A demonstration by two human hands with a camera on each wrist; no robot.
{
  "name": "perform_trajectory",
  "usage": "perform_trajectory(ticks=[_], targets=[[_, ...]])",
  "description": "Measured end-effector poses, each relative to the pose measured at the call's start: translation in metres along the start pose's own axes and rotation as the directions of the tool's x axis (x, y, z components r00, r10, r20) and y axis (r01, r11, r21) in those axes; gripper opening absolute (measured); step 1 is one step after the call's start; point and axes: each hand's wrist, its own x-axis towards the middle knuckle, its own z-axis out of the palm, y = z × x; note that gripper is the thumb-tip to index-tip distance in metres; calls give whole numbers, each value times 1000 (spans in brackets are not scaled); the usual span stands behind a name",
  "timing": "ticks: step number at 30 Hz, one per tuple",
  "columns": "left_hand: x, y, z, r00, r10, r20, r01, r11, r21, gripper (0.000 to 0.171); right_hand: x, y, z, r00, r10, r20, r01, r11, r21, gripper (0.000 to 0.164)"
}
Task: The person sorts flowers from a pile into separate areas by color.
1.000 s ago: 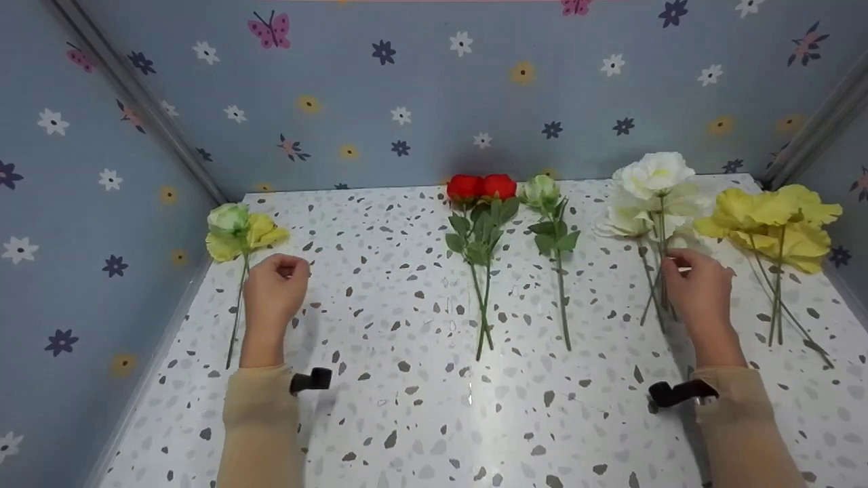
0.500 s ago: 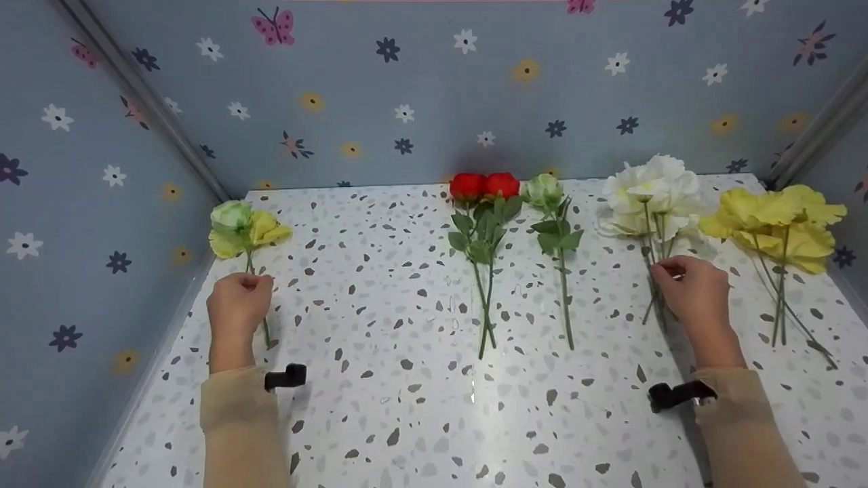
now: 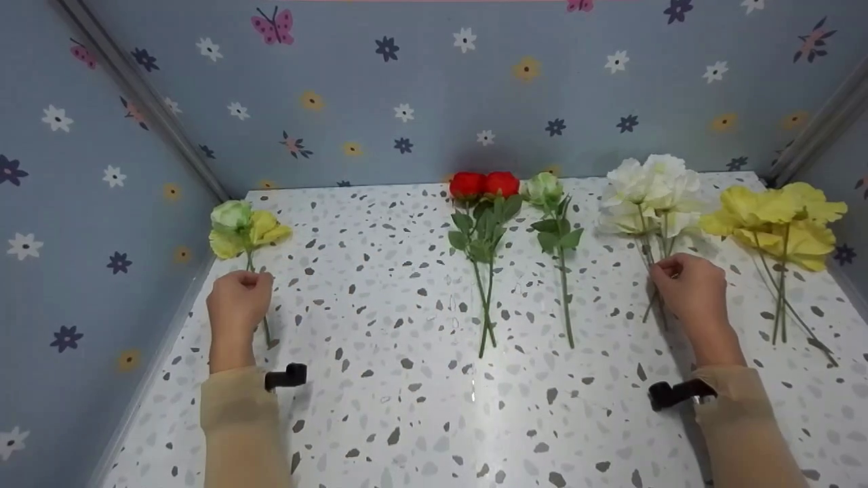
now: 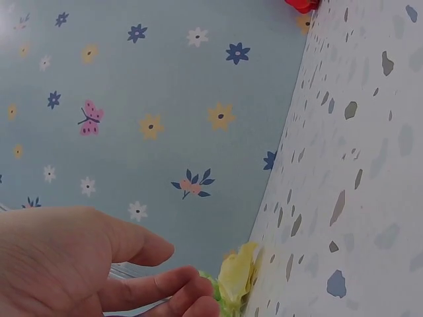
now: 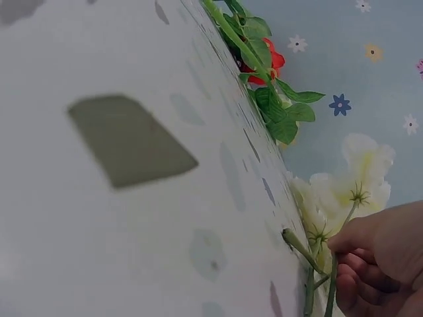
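In the head view, my left hand (image 3: 239, 299) is over the stems of a pale green flower (image 3: 230, 215) and a yellow flower (image 3: 268, 229). The left wrist view shows this hand's thumb and fingers apart, loosely bent, with nothing between them. Part of those stems is hidden behind the hand. On the right, my right hand (image 3: 693, 288) pinches the stem of a white flower (image 5: 369, 162) between thumb and fingertips. More white flowers (image 3: 622, 220) lie beneath it, their stems crossing beside the hand.
Two red flowers (image 3: 484, 185) with crossed stems lie mid-table, beside a single pale green flower (image 3: 544, 190). Several yellow flowers (image 3: 780, 217) lie at the far right. Patterned panels (image 3: 434, 88) border the speckled white table (image 3: 407, 420) at the back and sides.
My left hand has moved left and slightly down, from beside the stems to over them. My right hand has shifted slightly left and down, and a white flower head moved left with it.
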Motion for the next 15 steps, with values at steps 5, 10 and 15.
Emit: perform_trajectory(ticks=[5,10,15], targets=[[2,-1,-1,1000,-21,-16,21,1000,-13,45,0,-4,-9,999,36,-19,-36,999,25,29],[4,-5,-1,999,-27,-30,27,1000,-15,45,-1,2,-7,998,63,-24,-63,998,4,25],[7,-13,2,997,-43,-59,44,999,18,42,-2,9,-6,996,88,17,-88,996,-1,24]])
